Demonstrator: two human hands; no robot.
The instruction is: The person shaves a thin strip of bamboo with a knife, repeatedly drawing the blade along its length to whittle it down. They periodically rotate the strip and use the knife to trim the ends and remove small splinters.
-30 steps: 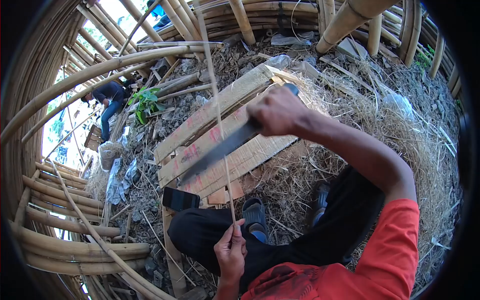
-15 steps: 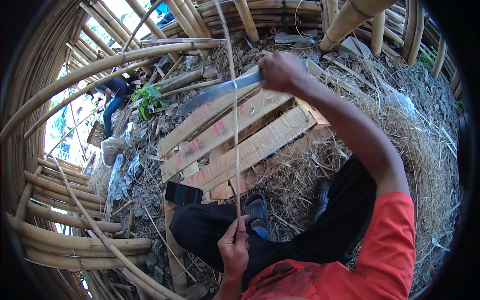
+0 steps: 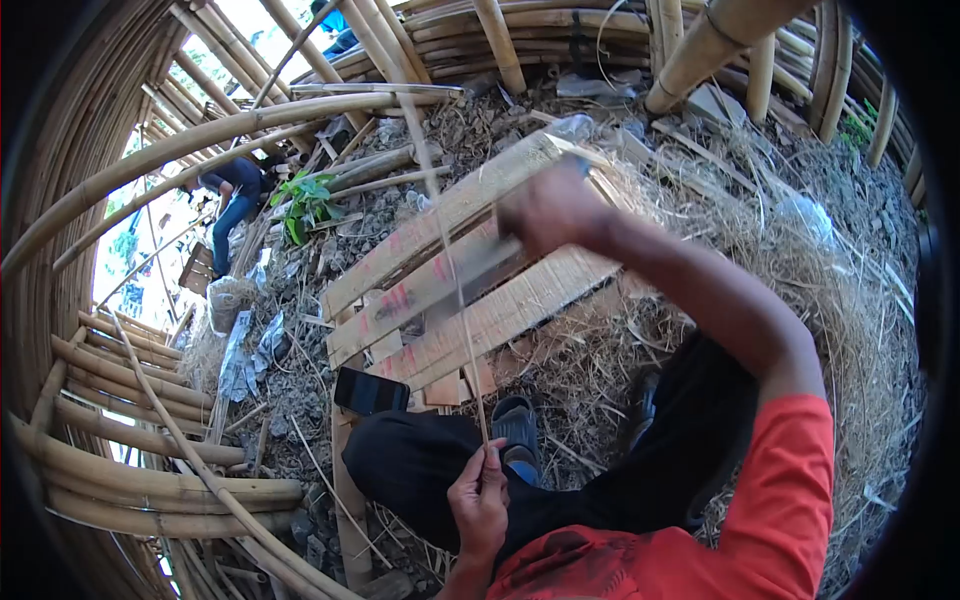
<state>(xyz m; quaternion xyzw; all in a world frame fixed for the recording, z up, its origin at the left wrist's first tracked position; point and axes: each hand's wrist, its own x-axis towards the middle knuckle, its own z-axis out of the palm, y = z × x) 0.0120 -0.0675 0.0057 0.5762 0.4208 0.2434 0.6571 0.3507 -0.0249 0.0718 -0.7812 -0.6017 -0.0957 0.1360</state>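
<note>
My left hand [image 3: 480, 502] pinches the lower end of a long, thin bamboo strip [image 3: 466, 335] between thumb and fingers, near my knee. The strip rises away from me and its upper part is blurred. My right hand [image 3: 562, 212] is wrapped round the handle of a machete [image 3: 475, 278], smeared by motion. Its blade points left, close to the strip and over the slatted wooden pallet [image 3: 545, 300]. The pallet's pale boards carry red marks. A black phone [image 3: 370, 391] lies at the pallet's near left corner, beside my knee.
Bamboo poles [image 3: 160, 490] form a frame at the left, and a bent pole [image 3: 230, 125] arches across the upper left. Dry shavings [image 3: 590, 400] cover the ground round my feet. A person [image 3: 235, 200] bends over beyond the frame. A green plant [image 3: 303, 205] grows behind the pallet.
My right hand has swung the machete down and toward me, from across the strip to low over the pallet. The strip's upper part has swayed left; my left hand keeps its pinch.
</note>
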